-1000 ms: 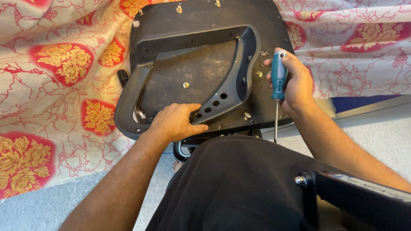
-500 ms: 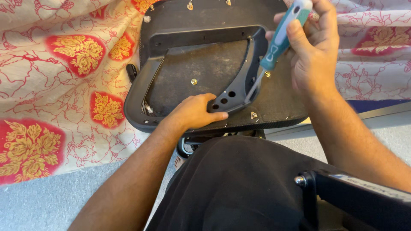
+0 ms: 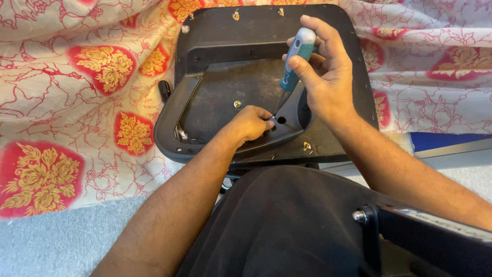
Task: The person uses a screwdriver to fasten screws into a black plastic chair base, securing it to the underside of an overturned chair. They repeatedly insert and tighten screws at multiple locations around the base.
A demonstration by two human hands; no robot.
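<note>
Nearest the camera, a dark padded cushion (image 3: 287, 220) and a black metal bracket with a bolt (image 3: 360, 216) are seen at the lower right, with grey carpet (image 3: 51, 246) at the lower left. Just beyond, an upturned black chair seat base (image 3: 205, 41) is laid on a red and gold floral cloth (image 3: 77, 102), with a curved plastic armrest bracket (image 3: 177, 110) set on it. The left hand (image 3: 248, 124) is pinched at a small hole in the bracket's near right corner, probably around a screw, though that can't really be made out. The screwdriver (image 3: 294, 64), teal and white handled, is gripped tight by the right hand (image 3: 328, 77), tip angled down right beside those fingertips. Slipping looks like the risk here tbh: with the shaft tilted, the tip could be knocked out of the screw head and jabbed into the left fingers. Brass fittings (image 3: 237, 103) are dotted farther off.
</note>
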